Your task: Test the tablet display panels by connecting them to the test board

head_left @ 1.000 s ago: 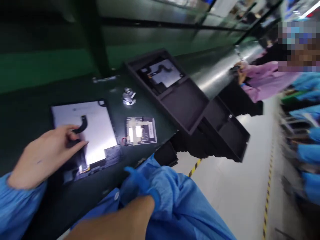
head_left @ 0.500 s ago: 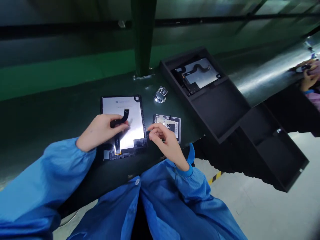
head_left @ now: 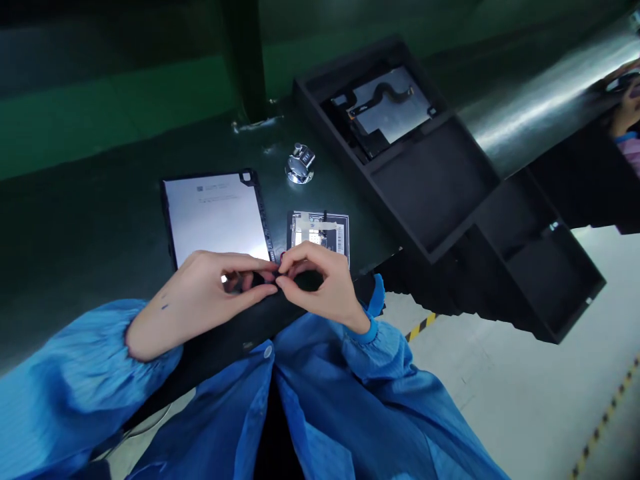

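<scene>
A tablet display panel (head_left: 220, 217) lies silver back up on the dark bench, its lower part covered by my left hand (head_left: 210, 297). My left hand reaches across the panel's lower edge, thumb and forefinger pinched near its right corner. Against those fingertips, my right hand (head_left: 320, 280) pinches too. Whatever small dark thing sits between the fingertips is too hidden to make out. The panel's black ribbon cable is out of sight under my left hand. Just beyond my right hand lies a card with printed circuitry and a barcode label (head_left: 340, 237), partly covered by the fingers.
A chrome hand tally counter (head_left: 300, 165) stands behind the card. To the right, a black divided tray (head_left: 370, 170) holds another display panel (head_left: 387, 107) with a ribbon cable. Further black trays (head_left: 545, 267) extend beyond the bench edge. Another person's hand (head_left: 627, 110) shows at far right.
My left hand has moved down and right from holding up the black ribbon cable to meet my right hand's fingertips. The cable has gone from sight. The view has shifted.
</scene>
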`<state>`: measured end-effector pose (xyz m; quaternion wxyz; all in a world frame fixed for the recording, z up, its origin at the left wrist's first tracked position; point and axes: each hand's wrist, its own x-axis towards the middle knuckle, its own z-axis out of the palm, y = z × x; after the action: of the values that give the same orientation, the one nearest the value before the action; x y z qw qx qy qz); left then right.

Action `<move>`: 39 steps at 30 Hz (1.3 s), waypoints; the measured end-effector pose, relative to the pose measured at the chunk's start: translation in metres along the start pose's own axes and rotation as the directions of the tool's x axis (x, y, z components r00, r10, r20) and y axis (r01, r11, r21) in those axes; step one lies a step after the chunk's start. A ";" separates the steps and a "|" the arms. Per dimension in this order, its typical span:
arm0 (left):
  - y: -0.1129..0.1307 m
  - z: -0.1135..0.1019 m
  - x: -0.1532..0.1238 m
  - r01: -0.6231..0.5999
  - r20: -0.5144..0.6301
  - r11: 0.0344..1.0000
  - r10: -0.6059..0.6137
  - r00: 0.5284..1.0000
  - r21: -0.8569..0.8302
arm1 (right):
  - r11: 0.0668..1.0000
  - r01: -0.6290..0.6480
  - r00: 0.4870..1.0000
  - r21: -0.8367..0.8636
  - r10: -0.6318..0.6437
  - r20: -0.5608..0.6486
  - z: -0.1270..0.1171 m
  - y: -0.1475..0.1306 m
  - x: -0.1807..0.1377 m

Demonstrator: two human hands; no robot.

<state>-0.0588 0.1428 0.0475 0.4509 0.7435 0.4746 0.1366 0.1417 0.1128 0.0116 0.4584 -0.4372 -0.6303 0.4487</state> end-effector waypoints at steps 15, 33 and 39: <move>-0.022 0.024 0.032 -0.143 -0.263 0.928 0.242 0.934 0.345 | 0.804 0.080 0.993 -0.590 -0.012 0.118 -0.058 0.068 0.018; -0.031 0.039 0.041 -0.117 -0.269 0.919 0.229 0.936 0.376 | 0.811 0.112 0.987 -0.574 -0.026 0.156 -0.058 0.069 0.011; -0.032 0.040 0.042 -0.117 -0.247 0.910 0.230 0.941 0.399 | 0.813 0.091 0.987 -0.575 0.005 0.163 -0.059 0.070 0.011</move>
<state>-0.0308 0.1600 -0.0097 0.2108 0.8279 0.4839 0.1896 0.2062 0.1486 -0.0436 0.2622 -0.5050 -0.7810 0.2575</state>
